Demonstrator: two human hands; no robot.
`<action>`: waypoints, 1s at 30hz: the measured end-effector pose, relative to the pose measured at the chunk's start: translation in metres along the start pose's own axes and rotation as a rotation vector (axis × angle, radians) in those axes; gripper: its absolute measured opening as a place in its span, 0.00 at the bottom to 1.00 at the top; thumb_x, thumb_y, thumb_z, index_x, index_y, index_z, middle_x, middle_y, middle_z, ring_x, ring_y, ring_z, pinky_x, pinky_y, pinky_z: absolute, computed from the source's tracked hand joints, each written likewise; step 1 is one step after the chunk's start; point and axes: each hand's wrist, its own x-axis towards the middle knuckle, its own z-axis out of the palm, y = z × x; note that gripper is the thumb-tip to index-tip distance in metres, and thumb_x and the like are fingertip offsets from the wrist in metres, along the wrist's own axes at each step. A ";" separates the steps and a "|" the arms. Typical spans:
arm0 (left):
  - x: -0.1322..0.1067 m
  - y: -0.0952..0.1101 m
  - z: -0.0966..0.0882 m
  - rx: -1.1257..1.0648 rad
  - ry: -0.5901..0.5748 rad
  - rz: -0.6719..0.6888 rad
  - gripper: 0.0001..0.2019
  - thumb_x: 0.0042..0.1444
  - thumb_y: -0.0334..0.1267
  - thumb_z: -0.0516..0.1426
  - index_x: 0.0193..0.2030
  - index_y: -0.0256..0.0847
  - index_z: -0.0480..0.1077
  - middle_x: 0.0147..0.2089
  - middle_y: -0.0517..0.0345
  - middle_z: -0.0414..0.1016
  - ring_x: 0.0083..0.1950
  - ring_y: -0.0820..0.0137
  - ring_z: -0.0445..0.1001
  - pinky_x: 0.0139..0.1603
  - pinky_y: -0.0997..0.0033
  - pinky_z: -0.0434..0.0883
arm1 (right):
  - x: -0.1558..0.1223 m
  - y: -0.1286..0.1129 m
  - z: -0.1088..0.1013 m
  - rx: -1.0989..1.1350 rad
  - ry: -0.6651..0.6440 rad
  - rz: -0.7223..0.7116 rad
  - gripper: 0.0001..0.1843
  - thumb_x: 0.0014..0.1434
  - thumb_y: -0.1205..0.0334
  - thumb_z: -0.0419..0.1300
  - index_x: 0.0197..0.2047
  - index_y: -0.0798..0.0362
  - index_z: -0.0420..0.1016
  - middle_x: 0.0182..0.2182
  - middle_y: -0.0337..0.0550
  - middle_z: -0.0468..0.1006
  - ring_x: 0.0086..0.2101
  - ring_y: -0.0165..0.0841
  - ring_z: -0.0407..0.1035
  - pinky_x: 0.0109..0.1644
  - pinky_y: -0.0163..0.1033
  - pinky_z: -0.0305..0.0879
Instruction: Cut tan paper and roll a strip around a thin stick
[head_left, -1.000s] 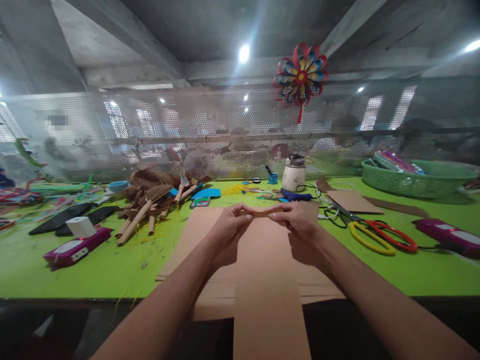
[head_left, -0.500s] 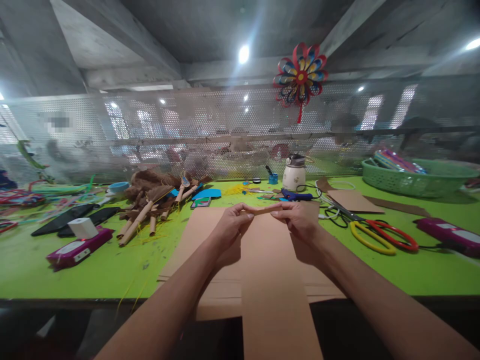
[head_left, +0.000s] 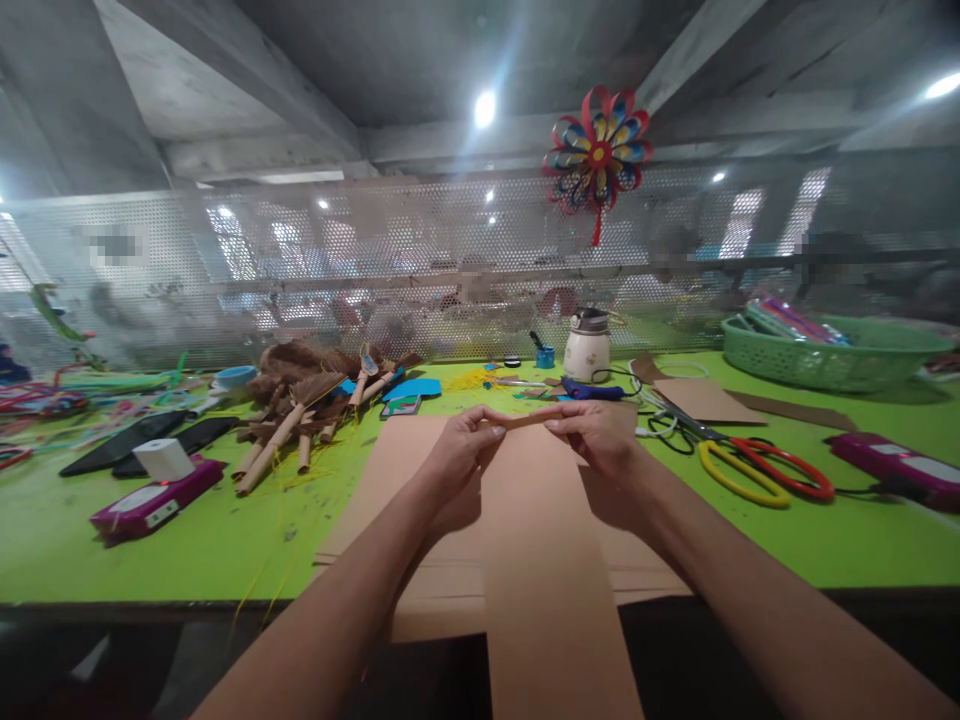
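A long strip of brown paper (head_left: pixel 551 560) runs from the middle of the table toward me and hangs past the front edge. Its far end is curled or folded over, and both hands pinch it there. My left hand (head_left: pixel 466 450) grips the left corner between thumb and fingers. On the right corner, my right hand (head_left: pixel 596 437) is closed the same way. Beneath the strip lie wider brown paper sheets (head_left: pixel 390 490), stacked flat and partly covered by my hands and forearms.
Scissors (head_left: pixel 750 470) with red and yellow handles lie right, near a purple power strip (head_left: pixel 900 470) and a green basket (head_left: pixel 825 355). A blue glue gun (head_left: pixel 596 390) sits before a white bottle (head_left: pixel 587 350). Left are rolled-paper brooms (head_left: pixel 285 435) and another purple power strip (head_left: pixel 154 500).
Almost nothing differs. Both hands keep their pinch on the paper's far end, and the view has shifted very slightly.
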 end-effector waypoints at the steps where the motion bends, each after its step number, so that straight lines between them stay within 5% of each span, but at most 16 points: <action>1: 0.000 0.000 0.000 0.006 0.003 0.002 0.07 0.43 0.29 0.63 0.31 0.37 0.71 0.23 0.62 0.72 0.26 0.75 0.70 0.31 0.77 0.64 | 0.000 0.000 0.000 0.007 -0.004 0.001 0.19 0.40 0.62 0.67 0.39 0.55 0.82 0.19 0.39 0.75 0.21 0.30 0.63 0.25 0.36 0.55; 14: 0.002 0.003 -0.001 0.026 0.039 -0.001 0.08 0.42 0.29 0.64 0.31 0.36 0.70 0.25 0.61 0.72 0.30 0.74 0.71 0.34 0.76 0.66 | -0.001 -0.005 0.002 0.148 0.025 0.084 0.18 0.36 0.65 0.68 0.36 0.55 0.82 0.23 0.42 0.78 0.22 0.28 0.66 0.28 0.36 0.60; 22: -0.002 0.007 -0.007 0.002 0.148 -0.033 0.10 0.42 0.28 0.62 0.32 0.38 0.68 0.23 0.63 0.71 0.26 0.74 0.70 0.29 0.76 0.65 | 0.006 -0.001 -0.021 0.239 0.186 -0.035 0.13 0.38 0.66 0.69 0.32 0.56 0.79 0.26 0.43 0.77 0.25 0.29 0.68 0.29 0.36 0.62; 30: -0.001 0.004 0.003 -0.058 0.063 -0.097 0.12 0.40 0.28 0.62 0.34 0.37 0.68 0.23 0.62 0.72 0.26 0.70 0.73 0.33 0.70 0.69 | -0.001 0.003 0.006 0.185 0.029 0.028 0.15 0.44 0.53 0.68 0.33 0.54 0.79 0.26 0.42 0.78 0.26 0.32 0.69 0.30 0.37 0.65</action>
